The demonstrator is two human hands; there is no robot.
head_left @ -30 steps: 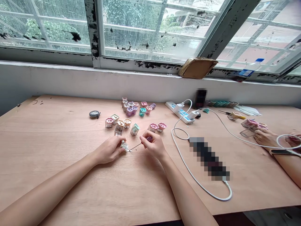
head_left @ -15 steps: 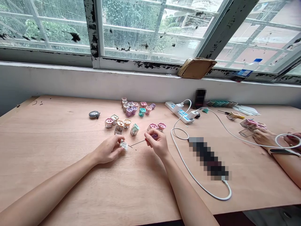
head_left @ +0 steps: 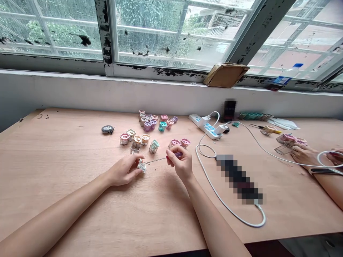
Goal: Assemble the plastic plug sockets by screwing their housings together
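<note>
My left hand [head_left: 125, 170] pinches a small clear plastic cube [head_left: 141, 165] against the wooden table [head_left: 66, 171]. My right hand [head_left: 180, 163] grips a thin screwdriver with a purple handle [head_left: 177, 155]; its metal shaft [head_left: 157, 160] points left, with the tip close to the cube. Just beyond both hands lie several small pastel cubes [head_left: 150, 135] in pink, cream, teal and purple, in two loose groups.
A white power strip [head_left: 207, 127] with chargers sits at the back right; a white cable [head_left: 222, 203] loops across the table. A small dark round object [head_left: 107, 129] lies at the back left. Another person's hands [head_left: 305, 154] work at the far right among more cubes. A cardboard piece [head_left: 225, 75] rests on the sill.
My right hand has lifted and drawn back to the right, so the screwdriver's tip has come away from the table and now points at the cube from higher up. The left hand stays put.
</note>
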